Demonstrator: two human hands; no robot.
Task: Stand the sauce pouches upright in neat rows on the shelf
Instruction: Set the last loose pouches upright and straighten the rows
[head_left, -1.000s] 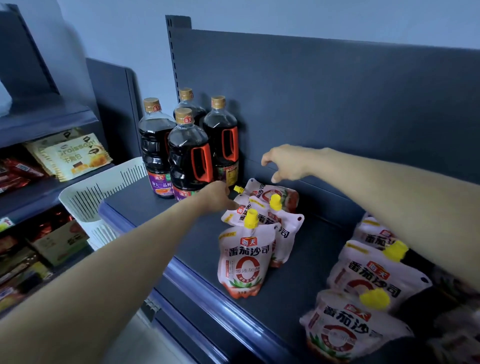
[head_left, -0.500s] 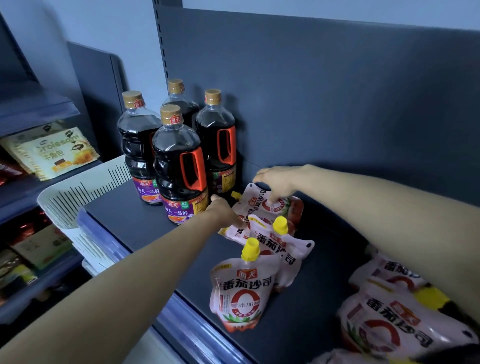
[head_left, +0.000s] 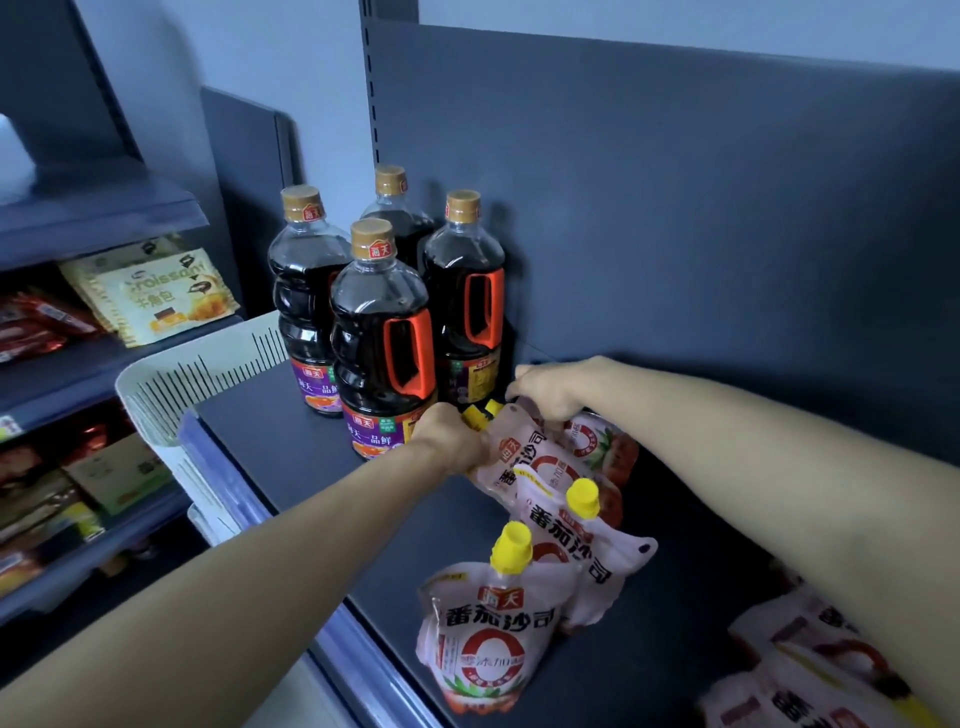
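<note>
Sauce pouches (head_left: 582, 551) stand in a file on the dark shelf (head_left: 291, 447), running front to back; we count four, yellow caps up. Furthest left, a white basket (head_left: 208, 374) sits against the shelf's end. Next, four soy sauce bottles (head_left: 384, 338) stand in the back corner. Just beside them our left hand (head_left: 452, 436) grips the tilted third pouch (head_left: 524, 457) at its capped corner. Our right hand (head_left: 545, 389) curls its fingers over the top of the rear pouch (head_left: 597, 441). Far right, loose pouches (head_left: 810, 665) lie flat in a heap.
</note>
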